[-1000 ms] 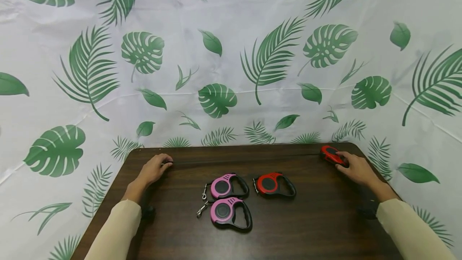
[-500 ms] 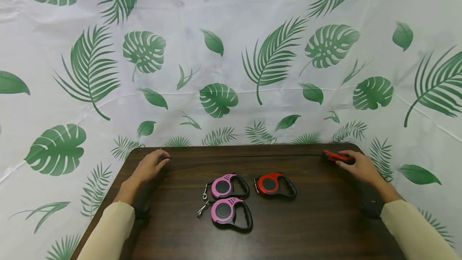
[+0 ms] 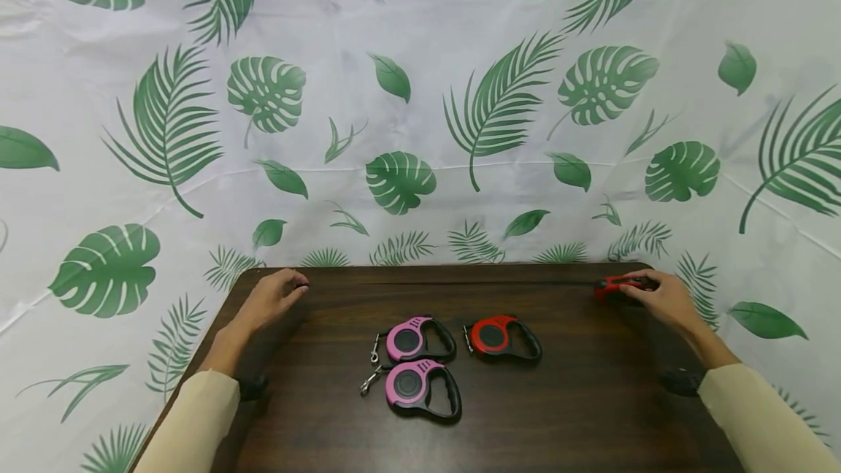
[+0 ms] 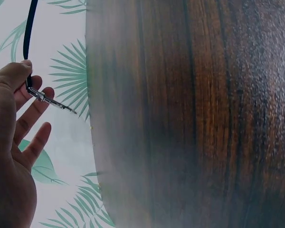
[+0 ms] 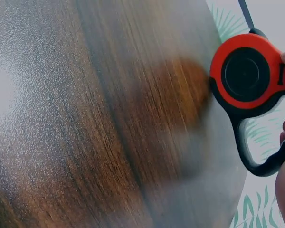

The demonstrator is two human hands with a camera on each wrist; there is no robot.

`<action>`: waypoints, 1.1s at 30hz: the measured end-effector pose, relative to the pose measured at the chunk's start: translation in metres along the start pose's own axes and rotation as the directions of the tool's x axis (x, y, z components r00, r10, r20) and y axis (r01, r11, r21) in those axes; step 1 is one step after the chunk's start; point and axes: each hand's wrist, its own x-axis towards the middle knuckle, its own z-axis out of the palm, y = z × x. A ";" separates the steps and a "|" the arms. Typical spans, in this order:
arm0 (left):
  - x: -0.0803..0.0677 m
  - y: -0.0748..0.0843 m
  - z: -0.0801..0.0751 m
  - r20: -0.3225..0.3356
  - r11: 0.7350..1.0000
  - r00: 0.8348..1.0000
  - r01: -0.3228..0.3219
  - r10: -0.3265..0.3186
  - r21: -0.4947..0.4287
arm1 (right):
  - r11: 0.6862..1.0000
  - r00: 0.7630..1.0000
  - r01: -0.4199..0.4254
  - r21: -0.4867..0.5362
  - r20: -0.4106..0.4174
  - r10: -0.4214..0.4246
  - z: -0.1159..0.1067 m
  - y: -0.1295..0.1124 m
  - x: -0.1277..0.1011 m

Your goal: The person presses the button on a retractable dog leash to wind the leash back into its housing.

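Table: dark brown wood-grain tabletop (image 3: 578, 400) with rounded far corners.
Backdrop: white cloth sheet printed with green palm and monstera leaves (image 3: 420, 93), hanging behind and around the table.
Centre: two pink-and-black retractable leash reels (image 3: 420, 363), one just behind the other, silver clips pointing left.
Beside them: red-and-black retractable leash reel (image 3: 502, 338), lying flat just right of the rear pink one.
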 end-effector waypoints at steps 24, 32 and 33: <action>-0.004 0.010 -0.033 -0.011 0.994 0.995 -0.097 0.097 -0.055 | 0.979 0.982 -0.115 0.169 0.169 0.086 -0.032 0.014 -0.002; -0.008 0.008 -0.038 -0.021 0.994 0.995 -0.099 0.098 -0.044 | 0.843 0.973 -0.166 0.511 0.226 0.055 -0.036 0.008 -0.003; -0.008 0.008 -0.038 -0.023 0.994 0.994 -0.103 0.102 -0.041 | 0.823 0.972 -0.166 0.543 0.230 0.044 -0.035 0.007 -0.004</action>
